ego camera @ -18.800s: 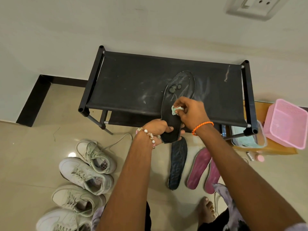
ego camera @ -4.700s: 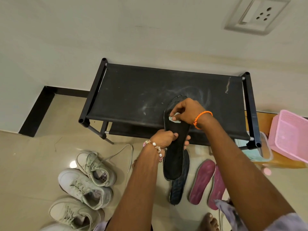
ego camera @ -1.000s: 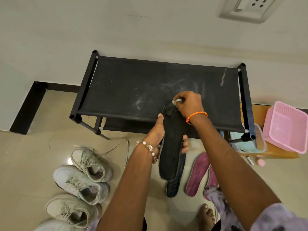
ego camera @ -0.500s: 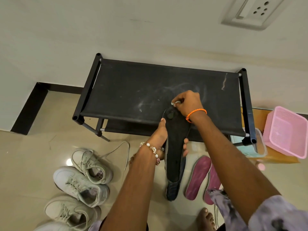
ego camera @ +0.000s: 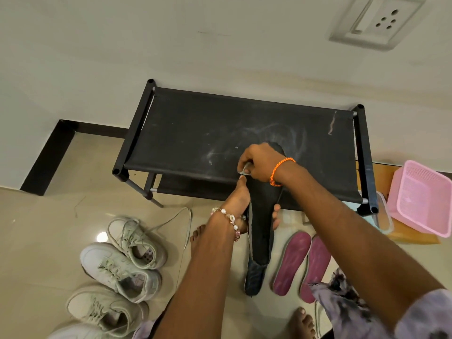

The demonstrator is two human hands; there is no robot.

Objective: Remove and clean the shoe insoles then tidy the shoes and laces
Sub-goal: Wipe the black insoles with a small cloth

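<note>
My left hand [ego camera: 241, 204] grips the middle of a black insole [ego camera: 261, 216] whose toe end rests on the black shoe rack [ego camera: 195, 133]. My right hand [ego camera: 260, 161] is closed on a small pale wipe [ego camera: 243, 170] pressed against the insole's upper part. A second black insole [ego camera: 254, 280] lies on the floor below it. Two pink insoles [ego camera: 291, 263] lie to its right. Several white sneakers [ego camera: 117, 272] stand at the lower left, one with a loose lace [ego camera: 181, 216].
A pink basket [ego camera: 420, 199] sits on a wooden board at the right, beside a clear lidded box [ego camera: 384, 216]. My bare feet [ego camera: 302, 322] stand on the tiled floor. The wall behind the rack carries a socket [ego camera: 376, 20].
My right hand with the wipe slid a little down the insole toward my left hand. The left hand keeps the same hold on the insole.
</note>
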